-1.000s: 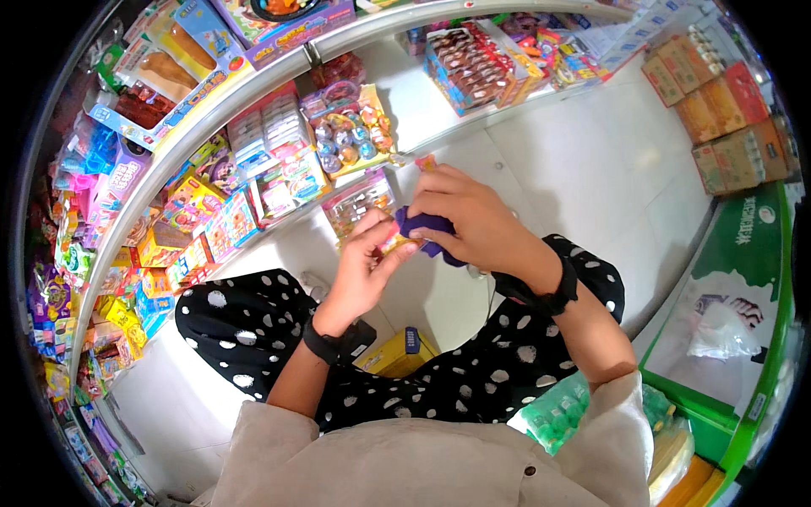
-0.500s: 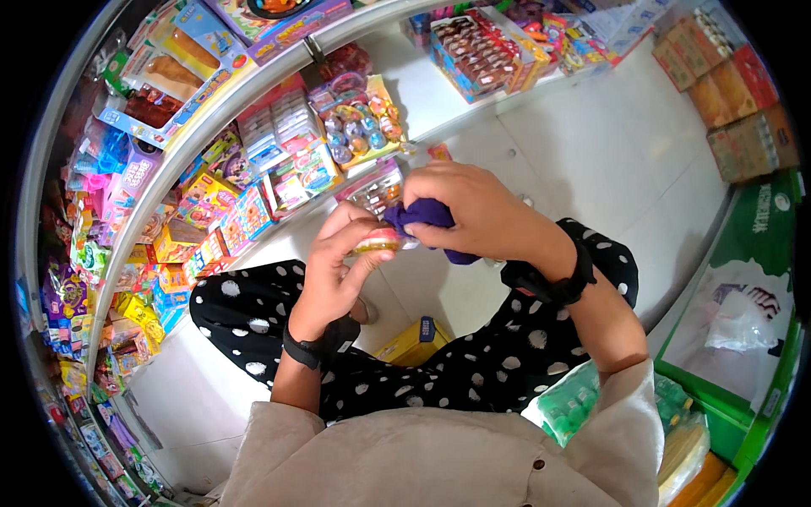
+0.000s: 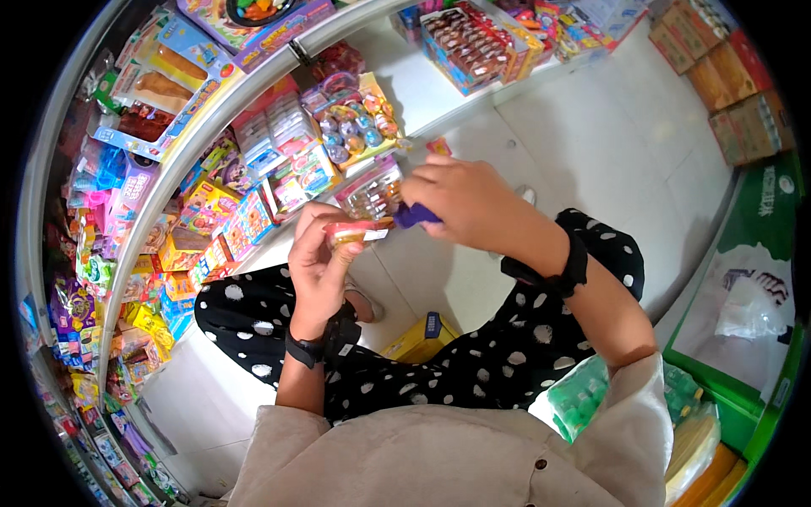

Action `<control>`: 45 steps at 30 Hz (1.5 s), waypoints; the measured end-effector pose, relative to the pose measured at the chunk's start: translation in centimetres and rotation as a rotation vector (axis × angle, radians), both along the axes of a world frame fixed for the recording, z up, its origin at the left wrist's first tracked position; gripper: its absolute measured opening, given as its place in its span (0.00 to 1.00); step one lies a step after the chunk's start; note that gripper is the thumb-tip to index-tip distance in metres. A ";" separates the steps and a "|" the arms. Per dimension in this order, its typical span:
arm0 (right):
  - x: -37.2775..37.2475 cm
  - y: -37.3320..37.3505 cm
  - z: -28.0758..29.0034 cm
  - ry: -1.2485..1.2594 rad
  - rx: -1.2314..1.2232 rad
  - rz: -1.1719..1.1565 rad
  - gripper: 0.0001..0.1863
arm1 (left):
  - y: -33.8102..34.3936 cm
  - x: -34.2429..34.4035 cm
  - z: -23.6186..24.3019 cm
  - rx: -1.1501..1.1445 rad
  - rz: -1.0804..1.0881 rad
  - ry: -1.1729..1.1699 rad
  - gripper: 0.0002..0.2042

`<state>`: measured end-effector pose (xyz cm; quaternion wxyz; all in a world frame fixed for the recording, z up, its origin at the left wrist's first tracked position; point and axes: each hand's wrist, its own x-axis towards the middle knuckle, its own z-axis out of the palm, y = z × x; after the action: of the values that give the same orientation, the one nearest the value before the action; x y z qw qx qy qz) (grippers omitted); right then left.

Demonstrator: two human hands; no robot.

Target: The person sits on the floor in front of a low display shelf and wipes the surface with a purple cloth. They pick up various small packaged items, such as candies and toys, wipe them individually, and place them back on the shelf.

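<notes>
Left hand [image 3: 312, 264]: fingers are curling partway, thumb below, and are pinching a small rounded package with a red upper part, a yellowish underside and a white label [image 3: 355, 231]. The package is sitting above the gap between the knees, its labelled end pointing right.

Right hand [image 3: 460, 201]: fingers are folding closely around a bunched dark-purple cloth [image 3: 416, 217], which is protruding toward the package. Cloth and package are lying just beside each other; contact between them cannot be told.

Surroundings: beyond the hands, a yellow cardboard tray of shiny round multicoloured balls [image 3: 355, 133] is resting on the low shelf. A flat clear-fronted packet [image 3: 372, 190] is lying nearer, partly behind the right hand. A small red-and-orange wrapper [image 3: 438, 146] is showing past the right hand's fingers. Below, a yellow box with a dark-blue patch [image 3: 418, 340] is standing between the legs.
</notes>
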<state>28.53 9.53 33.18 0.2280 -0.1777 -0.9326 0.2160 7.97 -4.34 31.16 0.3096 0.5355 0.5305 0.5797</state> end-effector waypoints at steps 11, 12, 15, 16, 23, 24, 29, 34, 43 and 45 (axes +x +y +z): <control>-0.9 -0.3 3.4 0.406 -0.530 0.031 0.12 | 0.2 -0.8 0.1 0.113 -0.046 0.036 0.08; -0.9 -0.6 3.3 0.412 -0.542 0.066 0.12 | 0.3 -1.0 -0.4 0.123 -0.043 0.056 0.08; -0.7 -0.5 1.8 0.256 -0.362 0.021 0.12 | 1.0 -0.2 -1.3 0.099 -0.018 -0.326 0.10; -0.5 -0.3 1.3 0.172 -0.265 -0.023 0.12 | 1.5 0.2 -1.5 0.079 -0.010 -0.530 0.11; 2.3 2.9 2.9 0.418 -0.413 -0.400 0.09 | 7.5 -5.6 -10.4 -0.057 0.273 -0.178 0.13; 2.3 2.9 3.4 0.375 -0.422 -0.419 0.09 | 7.9 -6.6 -12.8 -0.046 0.267 -0.140 0.12; 3.0 3.0 4.0 0.257 -0.435 -0.486 0.08 | 10.5 -6.1 -19.3 -0.177 0.259 0.004 0.13; 2.6 2.8 4.5 0.270 -0.557 -0.496 0.09 | 13.0 -6.7 -25.3 -0.278 0.304 0.255 0.10; 2.9 4.1 4.0 0.246 -0.329 -0.476 0.13 | 14.4 -6.1 -28.5 -0.260 0.356 0.222 0.09; 2.8 4.0 4.6 0.191 -0.361 -0.487 0.11 | 14.2 -5.9 -27.8 -0.247 0.370 0.287 0.09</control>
<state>31.34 13.58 37.75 0.3244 -0.4121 -0.7837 0.3327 2.06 9.89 3.35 0.1830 0.4644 0.7246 0.4753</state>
